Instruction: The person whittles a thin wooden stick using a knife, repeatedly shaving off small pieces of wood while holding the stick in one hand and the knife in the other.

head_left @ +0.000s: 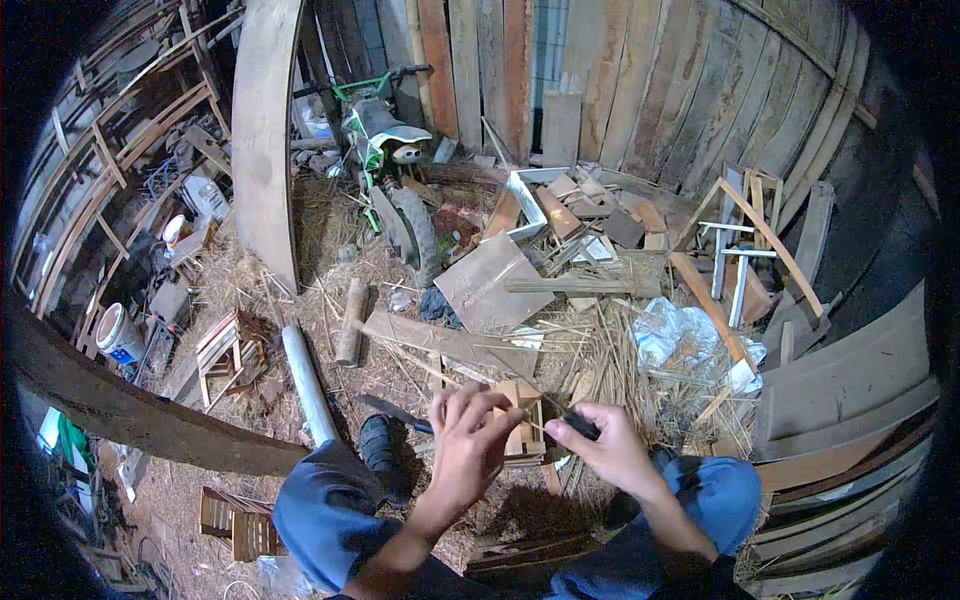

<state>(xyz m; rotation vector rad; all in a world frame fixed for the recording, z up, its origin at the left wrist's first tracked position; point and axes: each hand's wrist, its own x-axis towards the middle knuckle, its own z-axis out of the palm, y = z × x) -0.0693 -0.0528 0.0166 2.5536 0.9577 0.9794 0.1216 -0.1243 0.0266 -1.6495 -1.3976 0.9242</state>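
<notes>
My right hand (605,450) is wrapped round the black handle of a tool (582,426), whose thin end points up and left. My left hand (468,440) is raised just left of it, fingers bent together near the tool's thin end; what they pinch is too small to name. Behind and between the hands is a small wooden crate (524,440). A dark blade-like tool (395,412) lies left of my left hand, beside a dark boot (382,455).
A motorbike (385,140) stands at the back. Wood scraps, a cardboard piece (492,280), white plastic (672,332) and straw cover the ground ahead. Slatted crates (240,525) sit at lower left, a curved beam (150,405) crosses the left, and boards (850,375) are stacked at right.
</notes>
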